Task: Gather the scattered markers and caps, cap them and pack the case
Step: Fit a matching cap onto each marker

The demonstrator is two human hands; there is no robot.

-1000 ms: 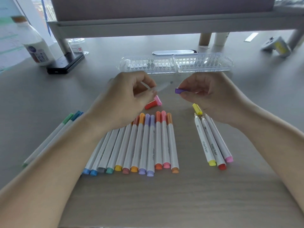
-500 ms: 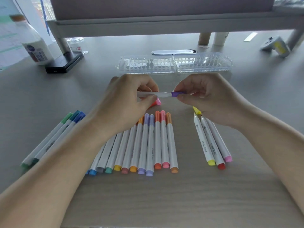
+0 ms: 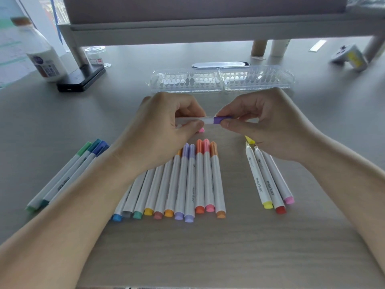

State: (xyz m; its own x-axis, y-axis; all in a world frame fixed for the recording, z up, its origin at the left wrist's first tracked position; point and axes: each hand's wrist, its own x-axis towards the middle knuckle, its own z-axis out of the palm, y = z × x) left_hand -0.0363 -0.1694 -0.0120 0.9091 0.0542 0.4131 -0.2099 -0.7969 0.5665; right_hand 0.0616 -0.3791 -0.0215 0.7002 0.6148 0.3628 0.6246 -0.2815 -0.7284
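Note:
My left hand (image 3: 166,130) grips a white marker (image 3: 206,120) held level above the table. My right hand (image 3: 264,124) pinches the purple cap (image 3: 218,119), which sits on the marker's tip. Below them lies a row of several capped markers (image 3: 187,180). To the right lie three uncapped markers (image 3: 268,184) with a loose yellow cap (image 3: 249,140) by their tips. A pink cap (image 3: 201,129) peeks out under my left hand. More capped markers (image 3: 68,174) lie at the left. The open clear case (image 3: 223,80) stands behind my hands.
A white bottle (image 3: 44,59) and a black phone (image 3: 81,79) sit at the back left beside a shelf leg. A small grey and yellow device (image 3: 350,57) lies at the back right. A raised shelf (image 3: 208,28) spans the back.
The purple cap and the marker were apart a second ago. My hands have come together and the cap now sits pushed onto the marker's tip.

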